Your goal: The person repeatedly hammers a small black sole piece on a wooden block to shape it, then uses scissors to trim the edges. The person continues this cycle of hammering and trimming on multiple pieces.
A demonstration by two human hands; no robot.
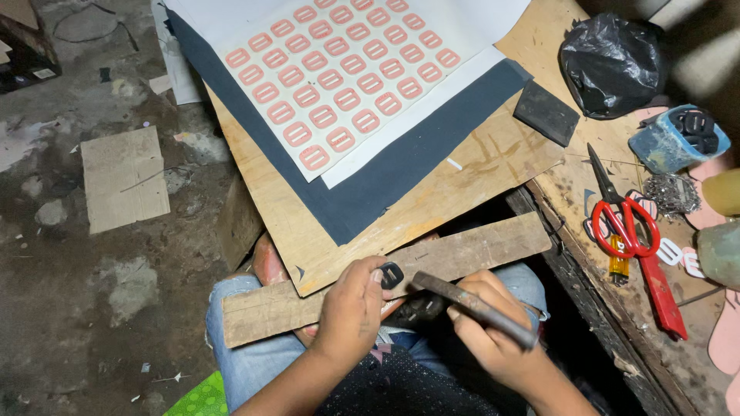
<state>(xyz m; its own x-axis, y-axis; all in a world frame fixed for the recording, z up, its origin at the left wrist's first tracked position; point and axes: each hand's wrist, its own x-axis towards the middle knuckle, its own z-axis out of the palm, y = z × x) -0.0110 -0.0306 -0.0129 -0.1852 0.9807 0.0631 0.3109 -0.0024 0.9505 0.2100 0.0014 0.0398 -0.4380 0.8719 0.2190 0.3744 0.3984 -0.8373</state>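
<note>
Down at six o'clock, the left hand [351, 308] pinched a small black buckle [391, 275] against a wooden strip [462, 254] lying across the lap. The right hand [493, 323] was closed around a rusty metal tool [472, 306], whose tip pointed toward ten o'clock, just beside the buckle. Red scissors [626, 219] lay at three o'clock.
</note>
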